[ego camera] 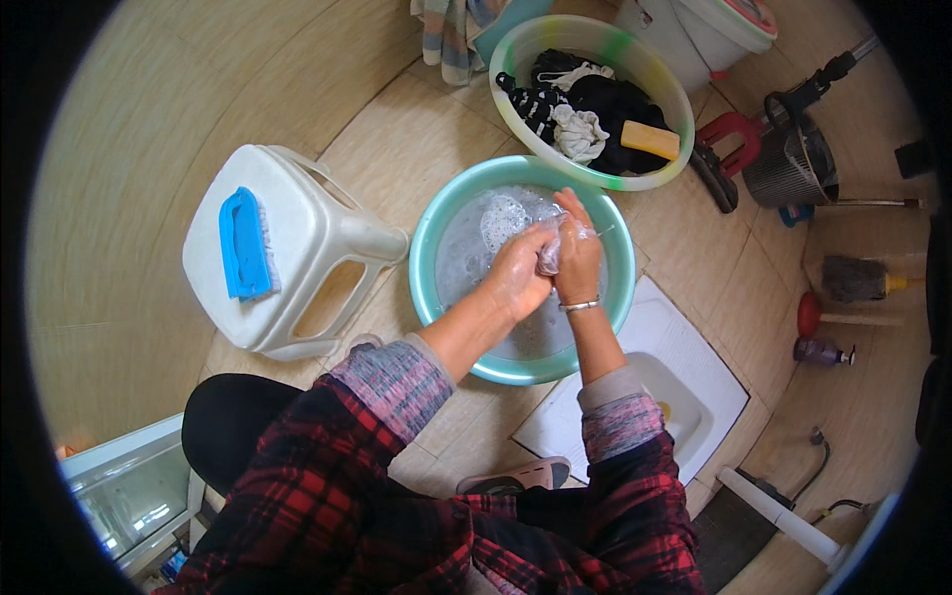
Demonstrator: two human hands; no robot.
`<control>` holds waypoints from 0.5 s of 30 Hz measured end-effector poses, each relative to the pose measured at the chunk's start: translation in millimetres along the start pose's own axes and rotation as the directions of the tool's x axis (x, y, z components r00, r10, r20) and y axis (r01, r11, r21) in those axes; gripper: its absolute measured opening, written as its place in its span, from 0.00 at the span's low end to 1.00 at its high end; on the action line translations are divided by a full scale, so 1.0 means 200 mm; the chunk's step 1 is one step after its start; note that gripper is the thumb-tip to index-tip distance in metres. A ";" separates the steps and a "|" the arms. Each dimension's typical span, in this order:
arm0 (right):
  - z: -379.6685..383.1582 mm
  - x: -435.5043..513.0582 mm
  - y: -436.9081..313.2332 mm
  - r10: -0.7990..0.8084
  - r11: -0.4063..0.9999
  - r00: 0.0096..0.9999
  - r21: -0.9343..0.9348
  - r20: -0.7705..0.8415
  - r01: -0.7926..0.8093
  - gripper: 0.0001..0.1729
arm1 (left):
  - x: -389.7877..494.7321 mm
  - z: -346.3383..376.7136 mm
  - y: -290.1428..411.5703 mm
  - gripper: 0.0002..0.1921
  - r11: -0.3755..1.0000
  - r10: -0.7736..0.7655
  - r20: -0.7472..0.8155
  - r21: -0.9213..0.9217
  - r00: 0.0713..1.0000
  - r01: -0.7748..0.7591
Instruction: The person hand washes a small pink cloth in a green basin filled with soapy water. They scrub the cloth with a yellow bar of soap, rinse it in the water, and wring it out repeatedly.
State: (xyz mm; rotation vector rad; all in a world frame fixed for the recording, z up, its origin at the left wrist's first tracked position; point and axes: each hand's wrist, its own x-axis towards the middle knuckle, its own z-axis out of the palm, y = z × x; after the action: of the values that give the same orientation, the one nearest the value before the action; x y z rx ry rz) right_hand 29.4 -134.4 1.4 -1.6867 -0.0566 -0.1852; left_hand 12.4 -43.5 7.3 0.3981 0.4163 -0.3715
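Both my hands are together above a mint-green plastic basin (422, 260) of cloudy, soapy water (468, 260). Between them is a small wet bundle of pale cloth (549, 256), mostly covered by my fingers. My left hand (520, 271) grips it from the left side. My right hand (579, 249), with a silver bangle (579, 306) at the wrist, closes on it from the right, its fingertips pointing away from me. White foam (504, 223) floats on the water just left of the hands.
Behind stands a pale tub (513, 111) with dark clothes (617, 104) and a yellow soap bar (650, 140). A white plastic stool (279, 216) at left bears a blue scrubbing brush (245, 245). A squat toilet (714, 372) lies right; a ribbed bin (787, 175) stands farther back.
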 end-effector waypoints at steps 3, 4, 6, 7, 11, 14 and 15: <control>0.08 -0.11 -0.11 -0.133 0.965 0.973 -0.200 0.188 0.171 0.23 | 0.03 0.01 0.11 0.17 1.000 0.028 -0.036 -0.010 0.999 -0.029; 0.09 -0.14 -0.14 -0.152 0.945 0.969 -0.258 0.196 0.201 0.23 | 0.02 0.01 0.12 0.20 0.996 0.091 -0.032 -0.008 0.995 -0.091; 0.09 -0.13 -0.18 -0.189 0.909 0.961 -0.334 0.200 0.248 0.23 | 0.00 0.02 0.11 0.26 0.987 0.147 0.025 0.057 0.989 -0.148; 0.08 -0.12 -0.19 -0.181 0.926 0.967 -0.300 0.177 0.228 0.23 | -0.01 0.02 0.10 0.23 0.996 0.082 0.045 0.036 0.996 -0.083; -0.01 0.00 -0.10 -0.112 0.985 0.989 -0.118 0.096 0.123 0.22 | -0.04 0.03 -0.03 0.14 0.998 0.062 0.004 -0.013 0.998 -0.062; 0.00 -0.05 -0.01 -0.140 0.961 0.972 -0.213 0.187 0.179 0.24 | -0.01 -0.02 0.00 0.18 1.000 -0.015 -0.091 -0.007 0.996 0.015; 0.01 -0.06 0.01 -0.146 0.970 0.978 -0.175 0.149 0.171 0.24 | 0.00 -0.03 0.03 0.19 1.000 -0.003 0.039 -0.011 0.999 0.004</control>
State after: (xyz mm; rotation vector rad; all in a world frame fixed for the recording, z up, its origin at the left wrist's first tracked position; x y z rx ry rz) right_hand 17.7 -132.5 -3.1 -1.8821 -0.2842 -0.2015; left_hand 12.3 -36.0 3.1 0.3790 0.3809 -0.3797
